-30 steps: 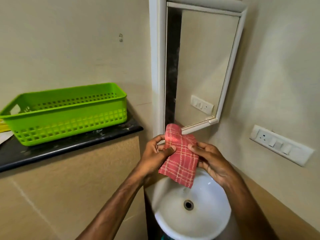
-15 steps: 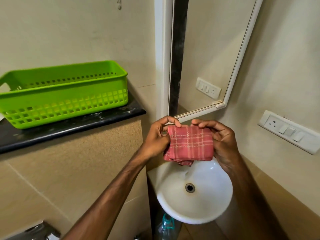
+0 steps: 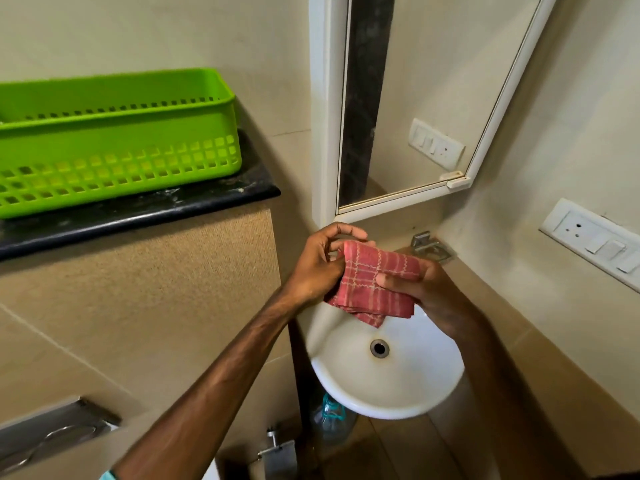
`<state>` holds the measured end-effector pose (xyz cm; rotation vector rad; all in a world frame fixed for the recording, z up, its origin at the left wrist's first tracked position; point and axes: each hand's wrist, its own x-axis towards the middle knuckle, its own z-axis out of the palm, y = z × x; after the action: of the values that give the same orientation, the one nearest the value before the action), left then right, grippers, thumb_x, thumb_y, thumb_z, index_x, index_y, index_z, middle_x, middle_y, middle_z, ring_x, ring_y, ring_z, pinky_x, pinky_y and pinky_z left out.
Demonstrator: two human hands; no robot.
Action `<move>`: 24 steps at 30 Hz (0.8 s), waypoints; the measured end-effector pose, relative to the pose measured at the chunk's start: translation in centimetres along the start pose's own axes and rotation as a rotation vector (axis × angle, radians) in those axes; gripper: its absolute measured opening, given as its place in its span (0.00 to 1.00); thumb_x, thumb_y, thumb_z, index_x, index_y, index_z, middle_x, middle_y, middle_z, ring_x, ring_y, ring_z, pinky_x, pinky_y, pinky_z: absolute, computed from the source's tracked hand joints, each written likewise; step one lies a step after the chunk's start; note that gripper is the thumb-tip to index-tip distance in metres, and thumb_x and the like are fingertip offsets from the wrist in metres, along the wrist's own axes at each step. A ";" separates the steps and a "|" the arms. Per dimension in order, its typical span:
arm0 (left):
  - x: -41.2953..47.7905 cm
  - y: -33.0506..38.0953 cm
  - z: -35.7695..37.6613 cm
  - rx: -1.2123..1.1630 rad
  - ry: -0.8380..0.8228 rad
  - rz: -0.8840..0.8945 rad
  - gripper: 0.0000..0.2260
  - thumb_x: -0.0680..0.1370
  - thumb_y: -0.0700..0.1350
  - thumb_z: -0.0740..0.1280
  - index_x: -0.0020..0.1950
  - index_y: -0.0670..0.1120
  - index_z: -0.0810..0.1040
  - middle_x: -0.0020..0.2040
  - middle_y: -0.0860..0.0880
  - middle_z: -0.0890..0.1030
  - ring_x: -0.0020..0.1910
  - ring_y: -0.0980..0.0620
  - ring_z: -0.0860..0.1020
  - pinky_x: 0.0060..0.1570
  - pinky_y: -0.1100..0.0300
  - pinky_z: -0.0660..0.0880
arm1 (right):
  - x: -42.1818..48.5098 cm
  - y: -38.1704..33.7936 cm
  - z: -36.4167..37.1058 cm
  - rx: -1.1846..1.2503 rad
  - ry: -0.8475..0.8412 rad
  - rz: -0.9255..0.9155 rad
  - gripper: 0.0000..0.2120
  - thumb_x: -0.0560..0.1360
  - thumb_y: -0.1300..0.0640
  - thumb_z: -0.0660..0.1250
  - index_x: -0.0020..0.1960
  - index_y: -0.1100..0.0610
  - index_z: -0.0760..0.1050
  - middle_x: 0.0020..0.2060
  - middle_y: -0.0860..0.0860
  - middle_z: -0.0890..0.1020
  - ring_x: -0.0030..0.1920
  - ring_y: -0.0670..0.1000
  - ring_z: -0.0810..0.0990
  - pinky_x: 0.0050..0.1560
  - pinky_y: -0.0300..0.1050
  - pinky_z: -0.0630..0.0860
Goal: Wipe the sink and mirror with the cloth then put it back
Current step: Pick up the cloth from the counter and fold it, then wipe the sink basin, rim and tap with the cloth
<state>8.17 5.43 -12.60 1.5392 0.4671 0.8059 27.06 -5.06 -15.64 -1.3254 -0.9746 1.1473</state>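
Observation:
A red checked cloth [image 3: 370,285], folded into a small pad, is held above the back rim of the white corner sink [image 3: 391,382]. My left hand [image 3: 320,265] pinches its left edge. My right hand [image 3: 429,292] grips its right side with the thumb on top. The white-framed mirror [image 3: 426,98] hangs on the wall just above both hands. A green plastic basket [image 3: 114,140] stands on the black counter [image 3: 138,209] at the left.
A chrome tap [image 3: 429,247] sits in the corner behind the cloth. A white switch plate [image 3: 595,240] is on the right wall. A plastic bottle [image 3: 332,420] stands under the sink, and a metal flush plate [image 3: 52,434] is at lower left.
The cloth went from hanging long to folded into a compact pad. Both hands kept hold of it, and the view tilted downward toward the sink.

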 end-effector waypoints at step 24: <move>-9.0 -25.0 8.1 0.621 0.358 -0.570 0.09 0.79 0.42 0.66 0.56 0.50 0.83 0.46 0.57 0.85 0.42 0.63 0.80 0.43 0.75 0.71 | 2.6 22.7 -4.8 0.112 -0.189 0.675 0.21 0.70 0.61 0.75 0.63 0.54 0.80 0.58 0.59 0.86 0.61 0.61 0.83 0.68 0.64 0.74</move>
<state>12.07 -3.01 -38.81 1.6825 1.4531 0.4982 30.87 -5.41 -38.68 -1.5204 -0.5816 1.8340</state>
